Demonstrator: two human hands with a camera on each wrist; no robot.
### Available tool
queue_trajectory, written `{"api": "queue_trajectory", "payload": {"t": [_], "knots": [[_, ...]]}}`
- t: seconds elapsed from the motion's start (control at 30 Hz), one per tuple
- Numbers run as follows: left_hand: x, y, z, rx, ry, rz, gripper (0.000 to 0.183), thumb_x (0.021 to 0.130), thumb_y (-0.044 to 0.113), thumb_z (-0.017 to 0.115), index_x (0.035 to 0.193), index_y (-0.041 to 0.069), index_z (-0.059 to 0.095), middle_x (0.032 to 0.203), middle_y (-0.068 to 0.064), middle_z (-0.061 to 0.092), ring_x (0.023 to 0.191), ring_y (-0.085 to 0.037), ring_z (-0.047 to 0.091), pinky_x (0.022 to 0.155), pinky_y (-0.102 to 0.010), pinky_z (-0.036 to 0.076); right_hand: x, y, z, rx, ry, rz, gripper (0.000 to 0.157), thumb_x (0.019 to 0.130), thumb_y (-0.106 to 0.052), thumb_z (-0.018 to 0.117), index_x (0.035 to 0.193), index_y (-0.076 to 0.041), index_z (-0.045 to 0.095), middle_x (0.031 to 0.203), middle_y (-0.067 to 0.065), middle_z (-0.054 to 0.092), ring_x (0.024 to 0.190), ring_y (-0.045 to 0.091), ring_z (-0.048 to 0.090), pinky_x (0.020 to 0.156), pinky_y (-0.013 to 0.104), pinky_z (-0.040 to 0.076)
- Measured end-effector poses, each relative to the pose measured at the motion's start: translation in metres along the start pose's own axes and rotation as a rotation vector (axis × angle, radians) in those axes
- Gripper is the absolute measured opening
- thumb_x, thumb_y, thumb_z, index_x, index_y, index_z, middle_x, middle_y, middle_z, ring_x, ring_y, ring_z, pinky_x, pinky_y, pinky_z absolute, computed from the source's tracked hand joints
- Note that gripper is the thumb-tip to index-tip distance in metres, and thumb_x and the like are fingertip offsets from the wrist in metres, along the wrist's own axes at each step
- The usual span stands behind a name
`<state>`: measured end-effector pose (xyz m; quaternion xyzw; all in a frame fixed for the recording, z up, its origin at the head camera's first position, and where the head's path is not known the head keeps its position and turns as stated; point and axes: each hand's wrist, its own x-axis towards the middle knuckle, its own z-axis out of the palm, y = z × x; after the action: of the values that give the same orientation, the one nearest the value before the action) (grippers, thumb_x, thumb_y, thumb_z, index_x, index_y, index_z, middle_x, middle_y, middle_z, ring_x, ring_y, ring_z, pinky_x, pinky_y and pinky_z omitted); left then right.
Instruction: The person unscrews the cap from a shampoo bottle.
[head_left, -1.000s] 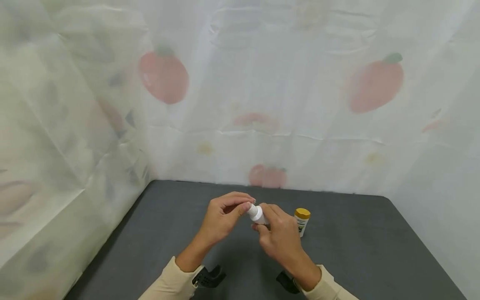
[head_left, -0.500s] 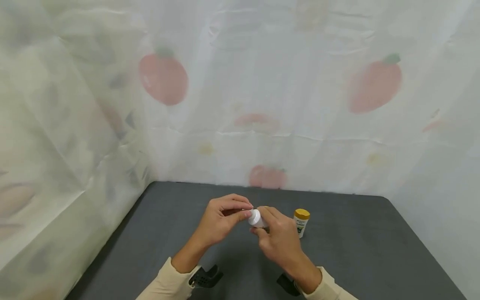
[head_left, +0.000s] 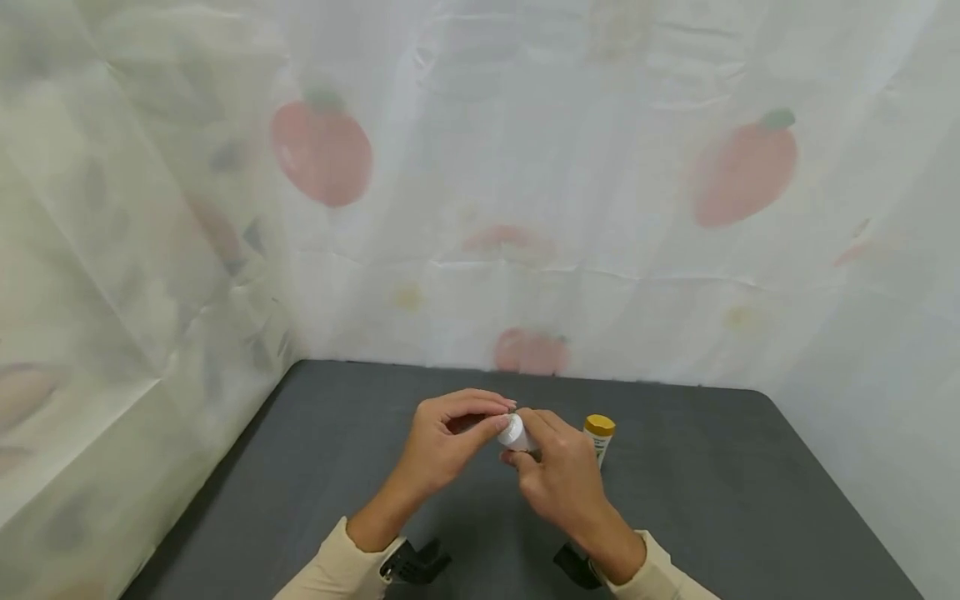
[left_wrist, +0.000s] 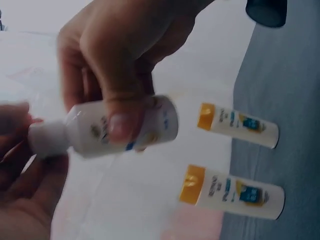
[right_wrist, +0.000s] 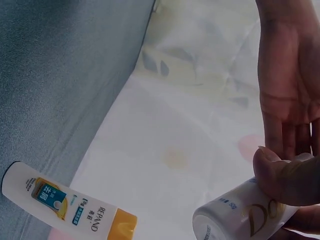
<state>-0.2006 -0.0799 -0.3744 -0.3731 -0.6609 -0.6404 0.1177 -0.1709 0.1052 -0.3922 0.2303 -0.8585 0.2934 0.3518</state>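
A small white bottle (right_wrist: pixel 240 212) with gold lettering is held tilted above the dark table, between both hands. My right hand (head_left: pixel 558 475) grips its body, the thumb (left_wrist: pixel 122 127) lying across the label in the left wrist view. At its narrow end, my left hand (head_left: pixel 442 437) pinches the white cap (left_wrist: pixel 47 137) between thumb and fingers. Seen from the head, the left thumb and fingertips cover much of that end. Just beyond the right hand, a white bottle with a yellow cap (head_left: pixel 600 425) stands upright, partly hidden by the hand.
The left wrist view shows two yellow-capped bottles, one (left_wrist: pixel 237 125) beside the other (left_wrist: pixel 235 192), on the dark grey table (head_left: pixel 337 467). White sheeting with a fruit print (head_left: pixel 450 167) hangs behind the table and along its left side. Dark devices (head_left: pixel 416 562) sit at both wrists.
The left thumb and fingers have shifted around the cap, and the bottle's narrow end, plainer a second ago, is now more covered. The right hand keeps its grip with little movement.
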Motion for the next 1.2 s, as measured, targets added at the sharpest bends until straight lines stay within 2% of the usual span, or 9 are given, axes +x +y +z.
{"api": "queue_trajectory", "payload": {"t": [0.07,0.23,0.37,0.5,0.57,0.77,0.9,1.03,1.2], "knots": [[-0.001,0.003,-0.004,-0.001,-0.035,-0.041,0.017,0.097,-0.001,0.069,0.113,-0.005,0.077,0.122,-0.023,0.073,0.114,-0.012,0.072,0.092,-0.028,0.063,0.001,0.0,-0.001,0.002,0.002,0.003,0.045,0.07,-0.01,0.096,0.11,-0.009,0.075,0.102,0.007,0.076,0.081,0.018,0.076,0.064,0.024,0.061],[0.0,0.006,-0.01,0.027,-0.086,-0.036,0.023,0.097,-0.002,0.07,0.119,-0.004,0.074,0.124,-0.021,0.07,0.113,-0.013,0.071,0.094,-0.027,0.062,0.0,-0.003,-0.003,0.009,-0.004,0.012,0.046,0.069,-0.009,0.096,0.109,-0.009,0.075,0.102,0.007,0.076,0.08,0.018,0.076,0.063,0.022,0.06],[0.001,0.003,-0.008,0.024,-0.071,0.03,0.018,0.095,-0.004,0.071,0.112,-0.003,0.076,0.12,-0.021,0.069,0.11,-0.011,0.07,0.095,-0.027,0.061,-0.001,-0.006,-0.005,0.007,0.0,-0.001,0.047,0.069,-0.01,0.096,0.11,-0.01,0.074,0.103,0.006,0.076,0.079,0.016,0.076,0.062,0.02,0.059],[0.002,-0.001,-0.004,-0.015,-0.06,0.131,0.013,0.094,-0.011,0.068,0.105,-0.008,0.075,0.116,-0.028,0.07,0.112,-0.016,0.072,0.093,-0.031,0.063,-0.001,-0.007,-0.006,0.003,0.005,-0.021,0.048,0.07,-0.011,0.096,0.113,-0.009,0.075,0.104,0.007,0.076,0.08,0.016,0.076,0.063,0.021,0.06],[0.003,-0.001,-0.003,-0.021,-0.057,0.157,0.012,0.094,-0.011,0.068,0.103,-0.008,0.075,0.113,-0.029,0.071,0.11,-0.019,0.074,0.091,-0.033,0.064,-0.001,-0.008,-0.006,0.005,0.003,-0.021,0.048,0.071,-0.011,0.095,0.114,-0.009,0.075,0.104,0.007,0.076,0.08,0.016,0.076,0.063,0.021,0.06],[0.003,0.003,-0.011,-0.003,-0.117,0.084,0.019,0.095,-0.009,0.067,0.113,-0.008,0.074,0.119,-0.027,0.07,0.113,-0.018,0.072,0.095,-0.034,0.062,0.003,-0.008,-0.006,0.019,0.003,-0.006,0.046,0.07,-0.011,0.096,0.111,-0.01,0.076,0.102,0.005,0.076,0.082,0.016,0.076,0.065,0.023,0.061],[0.005,0.005,-0.017,0.034,-0.159,0.076,0.023,0.097,-0.006,0.067,0.12,-0.009,0.071,0.121,-0.026,0.069,0.111,-0.017,0.071,0.095,-0.032,0.062,0.004,-0.009,-0.006,0.015,0.007,-0.003,0.045,0.069,-0.012,0.097,0.108,-0.011,0.075,0.101,0.005,0.076,0.082,0.016,0.076,0.065,0.025,0.061],[0.006,0.007,-0.016,0.044,-0.124,0.058,0.02,0.095,-0.003,0.072,0.115,-0.003,0.074,0.116,-0.021,0.07,0.102,-0.016,0.071,0.091,-0.029,0.063,0.003,-0.011,-0.006,0.024,0.01,0.001,0.045,0.068,-0.011,0.097,0.108,-0.012,0.075,0.101,0.004,0.076,0.08,0.015,0.075,0.063,0.023,0.06],[0.007,0.007,-0.012,0.014,-0.096,0.117,0.017,0.093,-0.009,0.072,0.109,-0.004,0.075,0.118,-0.024,0.07,0.109,-0.025,0.072,0.092,-0.031,0.063,0.001,-0.013,-0.006,0.029,0.003,-0.019,0.049,0.068,-0.011,0.097,0.111,-0.01,0.074,0.106,0.006,0.077,0.082,0.015,0.076,0.063,0.023,0.06]]}}
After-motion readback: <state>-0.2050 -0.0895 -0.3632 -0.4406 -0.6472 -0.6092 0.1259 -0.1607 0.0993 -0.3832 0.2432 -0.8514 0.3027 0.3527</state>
